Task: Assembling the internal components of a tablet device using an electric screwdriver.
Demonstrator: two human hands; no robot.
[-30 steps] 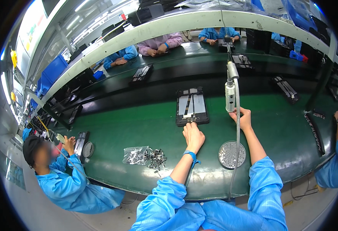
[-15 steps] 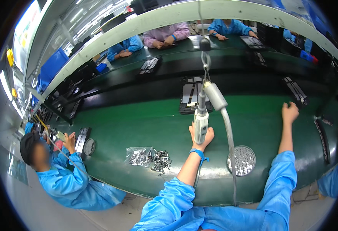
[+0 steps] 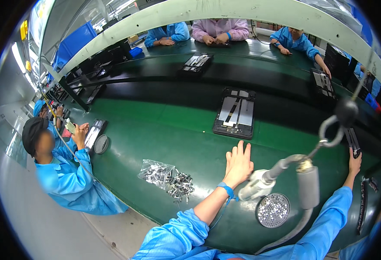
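My left hand [image 3: 238, 168] is open above the green bench, fingers stretched toward an opened tablet [image 3: 235, 113]. The tablet lies flat, its grey battery and black ribbon cables exposed. Just right of that wrist hangs a pale electric screwdriver [image 3: 258, 185] on a cable with a metal ring, out of my grip. Far to the right, my right hand [image 3: 354, 164] has thumb and fingers at the near end of another opened tablet [image 3: 351, 139], gripping its edge. Between my forearms sits a round dish [image 3: 273, 210] of small shiny parts.
A clear plastic bag [image 3: 156, 172] and a loose pile of small metal-and-black parts [image 3: 180, 186] lie left of my arm. A co-worker [image 3: 65, 173] on the left holds a screwdriver. Other people sit across the bench beyond a dark conveyor belt [image 3: 164, 93]. Black strips [image 3: 362, 208] lie at right.
My left hand has let go of the screwdriver, which has swung to the right. My right hand has reached farther right and taken hold of the tablet's end. The view has shifted.
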